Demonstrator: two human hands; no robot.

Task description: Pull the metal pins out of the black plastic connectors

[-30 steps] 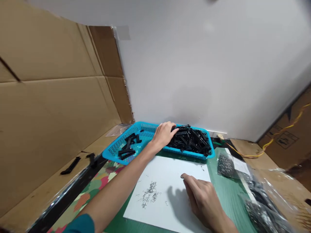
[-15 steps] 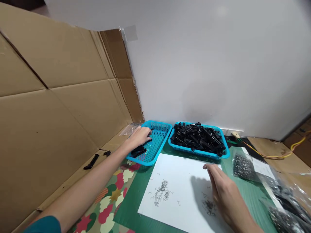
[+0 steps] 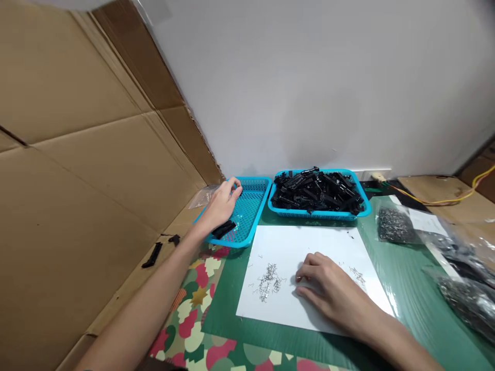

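The left hand (image 3: 223, 202), fingers curled, is over a blue basket (image 3: 249, 210); I cannot tell whether it pinches anything. Black pieces (image 3: 224, 229) lie beside its wrist. Wire bits (image 3: 269, 282) lie left of the right hand (image 3: 327, 282), its thumb and fingertips apart over white paper (image 3: 288, 245).

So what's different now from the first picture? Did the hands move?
The left hand went from the fuller basket leftward to the emptier basket. The right hand moved left over the white sheet, nearer the left pile of wire bits. Whether either grabbed or let go of anything, I can't tell. Both baskets, the sheet and that pile look unmoved.
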